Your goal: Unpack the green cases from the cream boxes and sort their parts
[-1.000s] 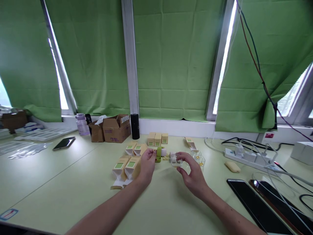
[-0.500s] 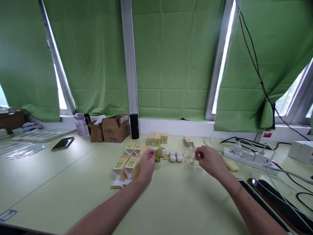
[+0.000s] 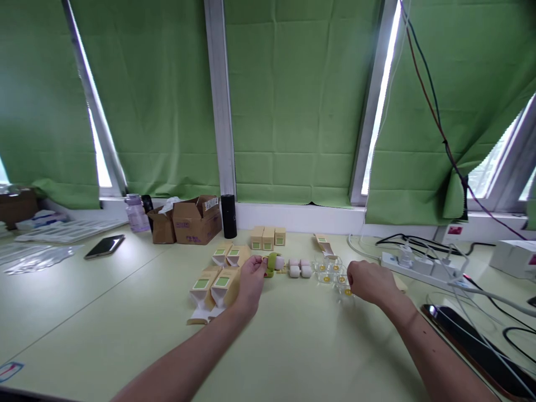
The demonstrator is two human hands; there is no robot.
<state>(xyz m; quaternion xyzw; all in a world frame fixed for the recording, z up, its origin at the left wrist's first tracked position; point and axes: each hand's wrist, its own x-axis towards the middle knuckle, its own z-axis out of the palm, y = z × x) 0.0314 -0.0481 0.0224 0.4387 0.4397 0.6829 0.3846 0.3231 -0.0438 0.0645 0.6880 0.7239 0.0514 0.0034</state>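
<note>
Clear cups with yellow centres [image 3: 335,268] stand in a cluster on the pale desk [image 3: 293,346], right of centre, beside the person's right hand [image 3: 371,282]. Nearest, at right, lies a long dark device [image 3: 473,346] crossed by thin white cables. Next come the hands, as seen from where I stand: the left hand [image 3: 251,282] has its grip pinched on the edge of a green piece [image 3: 271,264]; the right hand's fingers curl down at the cups, fingertips hidden, so I cannot tell whether that grip is clamped on one. Two cartons with open flaps [image 3: 211,287] lie just left of the left hand. Between the hands sit four white rounded pieces [image 3: 300,268] in a block. At right lies a white power strip [image 3: 412,272]. Farther back, three small cartons [image 3: 268,240] stand side by side. Behind them rise a brown box [image 3: 196,223], a black cylinder [image 3: 228,216] and, farthest, green blinds [image 3: 293,100].
</note>
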